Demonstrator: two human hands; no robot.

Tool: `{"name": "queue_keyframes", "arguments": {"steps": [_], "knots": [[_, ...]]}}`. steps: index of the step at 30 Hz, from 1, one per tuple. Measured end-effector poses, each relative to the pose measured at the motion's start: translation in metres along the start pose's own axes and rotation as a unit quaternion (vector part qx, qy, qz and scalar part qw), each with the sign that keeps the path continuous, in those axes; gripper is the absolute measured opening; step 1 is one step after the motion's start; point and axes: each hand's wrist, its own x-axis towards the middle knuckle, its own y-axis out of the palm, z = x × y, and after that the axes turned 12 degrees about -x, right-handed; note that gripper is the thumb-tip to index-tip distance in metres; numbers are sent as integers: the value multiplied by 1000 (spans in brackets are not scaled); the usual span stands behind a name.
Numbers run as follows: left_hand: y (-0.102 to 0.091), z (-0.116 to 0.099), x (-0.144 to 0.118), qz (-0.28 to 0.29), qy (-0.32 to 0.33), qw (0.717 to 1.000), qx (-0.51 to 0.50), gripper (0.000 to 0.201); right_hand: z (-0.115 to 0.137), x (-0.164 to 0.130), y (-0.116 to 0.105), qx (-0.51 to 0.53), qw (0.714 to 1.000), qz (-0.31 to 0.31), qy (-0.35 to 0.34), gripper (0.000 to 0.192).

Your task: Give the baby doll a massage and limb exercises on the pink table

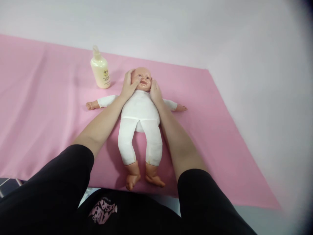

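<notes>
A baby doll (140, 106) in a white cloth body lies on its back, head away from me, arms spread wide. My left hand (128, 85) wraps the left side of its head (143, 72), with the thumb across the cheek near the nose and the fingers curved up along the side. Against the other cheek rests my right hand (156, 91), its fingers stretched out and lying flat; its thumb is hard to make out. My forearms run along both sides of the doll's body, crossing over its arms. The doll's bare feet point toward me.
A pale yellow pump bottle (100, 72) stands upright left of the doll's head. Under everything is a pink cloth (205, 130) on a table, with folds at the left. A white surface (256, 81) lies beyond its far and right edges.
</notes>
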Motion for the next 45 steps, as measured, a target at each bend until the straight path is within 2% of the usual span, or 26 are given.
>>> {"name": "queue_keyframes", "arguments": {"steps": [3,7,15,21,26,33,40,45], "knots": [[0,0,0,3,-2,1000,10,72,8,-4,-2,9,1000,3,18,78],[1,-6,-1,9,7,1000,11,74,21,-9,-5,14,1000,19,-5,75],[4,-21,-6,12,12,1000,-1,66,25,-11,-4,27,999,15,-16,87],[2,-10,-3,2,-6,1000,3,69,12,-5,-2,28,999,-4,37,82],[-1,7,3,-18,-25,999,-29,74,11,-4,-2,28,999,-7,22,74],[-5,25,5,-9,9,999,-38,55,15,-4,-1,40,999,-5,36,56],[-3,27,5,-55,-15,996,-65,63,-7,7,4,76,997,-7,3,50],[-4,23,5,-60,-24,994,-86,54,-15,12,11,116,993,-13,3,46]]}}
